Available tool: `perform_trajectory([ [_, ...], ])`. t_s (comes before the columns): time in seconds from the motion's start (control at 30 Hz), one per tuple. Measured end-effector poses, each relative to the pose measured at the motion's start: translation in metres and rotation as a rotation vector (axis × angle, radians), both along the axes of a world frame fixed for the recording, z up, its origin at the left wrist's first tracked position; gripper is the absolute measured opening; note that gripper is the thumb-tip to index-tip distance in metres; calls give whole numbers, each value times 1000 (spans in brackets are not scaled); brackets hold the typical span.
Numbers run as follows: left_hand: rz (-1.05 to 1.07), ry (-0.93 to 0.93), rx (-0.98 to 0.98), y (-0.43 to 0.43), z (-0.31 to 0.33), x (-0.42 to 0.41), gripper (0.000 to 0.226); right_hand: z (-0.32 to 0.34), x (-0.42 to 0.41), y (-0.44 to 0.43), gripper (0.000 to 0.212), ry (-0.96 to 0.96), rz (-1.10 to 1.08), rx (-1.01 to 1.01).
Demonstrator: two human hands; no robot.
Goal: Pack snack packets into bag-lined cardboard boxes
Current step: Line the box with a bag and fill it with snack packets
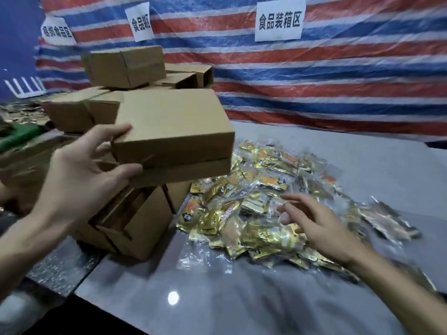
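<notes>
Tabletop: grey and glossy, the table (217, 298) lies closest to me, with a lamp mirrored in it; both my forearms reach in over it.
Right hand: my right hand (321, 226) is spread wide and holds nothing, poised over the near side of the heap. Blur hides whether a fingertip touches a wrapper.
Snack packets: the snack packets (261, 209) lie in a loose heap of gold and clear wrappers on the table, just right of the cartons. I see none in any box.
Low cartons: a tumbled stack of low cartons (135, 228) with loose flaps sits against the heap's left edge.
Left hand: my left hand (82, 170) grips the held box (174, 131) by its near corner, thumb on top and fingers beneath, lifted above the low cartons and tilted.
Box state: its lid looks closed; no liner bag shows, so I cannot say it is lined.
Step in hand: I judge this as fetching a box to fill.
Doing it well: a one-corner grip is weak, so I would support the far side with the free hand, set the box flat on bare table beside the heap, open it and check the liner before scooping.
Far stack: more closed cartons (125, 66) are piled behind.
Backdrop: a striped tarp (350, 76) carries white paper signs (279, 20).
</notes>
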State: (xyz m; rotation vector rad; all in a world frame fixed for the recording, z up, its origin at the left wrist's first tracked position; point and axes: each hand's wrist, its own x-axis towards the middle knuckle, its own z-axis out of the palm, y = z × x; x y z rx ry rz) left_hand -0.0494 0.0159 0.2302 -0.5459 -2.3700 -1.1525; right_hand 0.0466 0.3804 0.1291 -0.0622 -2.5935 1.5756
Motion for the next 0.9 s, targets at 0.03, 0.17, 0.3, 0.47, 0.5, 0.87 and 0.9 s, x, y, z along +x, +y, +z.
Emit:
perform_trajectory([
  [0.03, -78, -38, 5, 19, -13, 10, 67, 0, 2, 2, 46, -27, -16, -71],
  [0.17, -319, -92, -9, 80, -65, 40, 67, -9, 10, 17, 92, -182, -73, -421],
  [0.3, -487, 60, -152, 118, -118, 52, 51, -31, 25, 42, 102, -192, -186, -566],
  [0.47, -592, -544, 202, 137, -159, 52, 74, -67, 61, 68, 99, -111, -160, -493],
  [0.5, -567, -684, 292, 139, -164, 50, 84, -72, 67, 69, 98, -109, -130, -426],
  [0.87, -514, -879, 116, 170, -205, 54, 62, -108, 83, 64, 100, -542, -24, -253],
  [0.9, -501, -876, 124, 174, -208, 56, 64, -112, 81, 63, 80, -534, -89, -293],
])
